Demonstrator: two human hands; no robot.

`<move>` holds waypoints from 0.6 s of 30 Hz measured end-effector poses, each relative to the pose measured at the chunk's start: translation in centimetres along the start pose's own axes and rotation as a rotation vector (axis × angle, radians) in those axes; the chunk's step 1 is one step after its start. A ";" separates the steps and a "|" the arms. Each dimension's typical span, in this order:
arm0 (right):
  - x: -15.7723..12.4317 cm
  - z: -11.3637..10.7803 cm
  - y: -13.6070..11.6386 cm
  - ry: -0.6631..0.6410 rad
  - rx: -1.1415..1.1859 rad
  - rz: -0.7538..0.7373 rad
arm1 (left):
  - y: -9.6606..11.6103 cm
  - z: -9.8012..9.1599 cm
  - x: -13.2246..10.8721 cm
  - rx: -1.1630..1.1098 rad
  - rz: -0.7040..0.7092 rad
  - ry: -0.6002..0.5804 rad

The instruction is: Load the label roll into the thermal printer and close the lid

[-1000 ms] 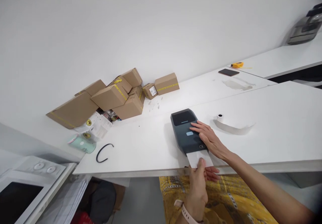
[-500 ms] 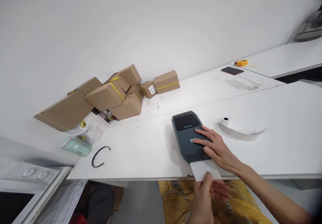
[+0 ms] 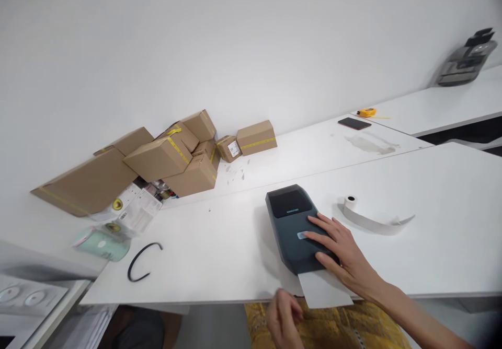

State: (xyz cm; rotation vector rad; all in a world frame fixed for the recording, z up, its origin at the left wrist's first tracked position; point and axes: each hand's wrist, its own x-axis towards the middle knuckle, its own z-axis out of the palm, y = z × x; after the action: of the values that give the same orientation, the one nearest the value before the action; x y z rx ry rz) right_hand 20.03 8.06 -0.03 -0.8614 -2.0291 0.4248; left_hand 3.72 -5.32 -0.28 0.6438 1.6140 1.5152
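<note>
A dark blue-grey thermal printer (image 3: 288, 242) with a black window and a light button lies on the white table near its front edge. A strip of white paper (image 3: 324, 289) comes out of its near end and hangs past the table edge. My right hand (image 3: 341, 247) rests on the printer with fingers spread, one fingertip by the button. Just left of the paper, apart from it, my left hand (image 3: 283, 315) is curled up and slightly blurred, with nothing visible in it. A paper roll (image 3: 350, 204) stands to the right, its loose end trailing across the table.
Several cardboard boxes (image 3: 157, 160) are stacked against the wall at back left. Nearby lie plastic packets (image 3: 137, 210), a mint-green canister (image 3: 104, 244) and a black headband (image 3: 135, 263). At back right are a phone (image 3: 355, 123), a yellow tape measure (image 3: 367, 112) and a transparent bag (image 3: 465, 61).
My left hand has let go of the paper and moved left, its fingers curling. More of the paper shows below the printer. My right hand stays on the printer; the view has shifted slightly.
</note>
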 end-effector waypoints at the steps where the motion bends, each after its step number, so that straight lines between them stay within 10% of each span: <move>1: -0.2 0.1 -0.1 0.028 0.068 0.041 | 0.9 -0.3 0.8 0.042 0.134 0.069; 4: -0.5 0.3 -0.5 0.140 0.283 0.269 | 3.8 0.2 3.1 0.070 0.307 0.105; 8: -0.7 1.1 -0.3 0.220 0.449 0.541 | 4.6 2.1 5.0 0.003 0.205 -0.064; 18: -0.4 0.7 -0.2 0.102 0.446 0.516 | 3.1 3.8 4.0 -0.035 0.125 -0.138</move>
State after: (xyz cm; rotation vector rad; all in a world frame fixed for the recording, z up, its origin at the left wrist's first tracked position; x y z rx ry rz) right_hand 19.54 7.66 -0.56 -1.0854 -1.5126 1.0503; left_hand 4.20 0.49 2.11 0.8240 1.4631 1.5500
